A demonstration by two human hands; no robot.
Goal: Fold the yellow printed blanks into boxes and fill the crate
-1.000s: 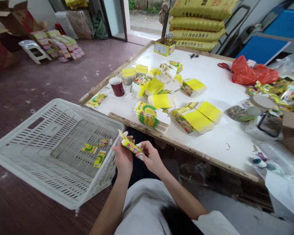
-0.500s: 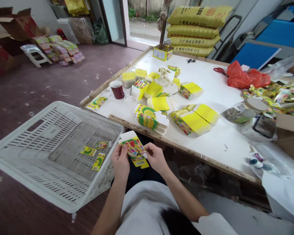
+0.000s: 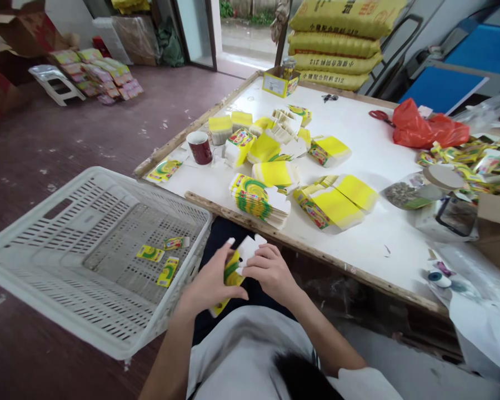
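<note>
- The left hand is closed around a small flat carton, printed in yellow and green, with the fingers curled over its lower part.
- The right hand pinches the white flap at the top of the same carton, with the fingers bent and close together.
- The carton is above the person's lap, in front of the bench edge and just beside a white plastic crate.
- In the crate lie three small yellow packets.
- On the bench, near the hands, lies a stack of flat printed cartons. Further away stand a red mug and a red plastic bag.
</note>
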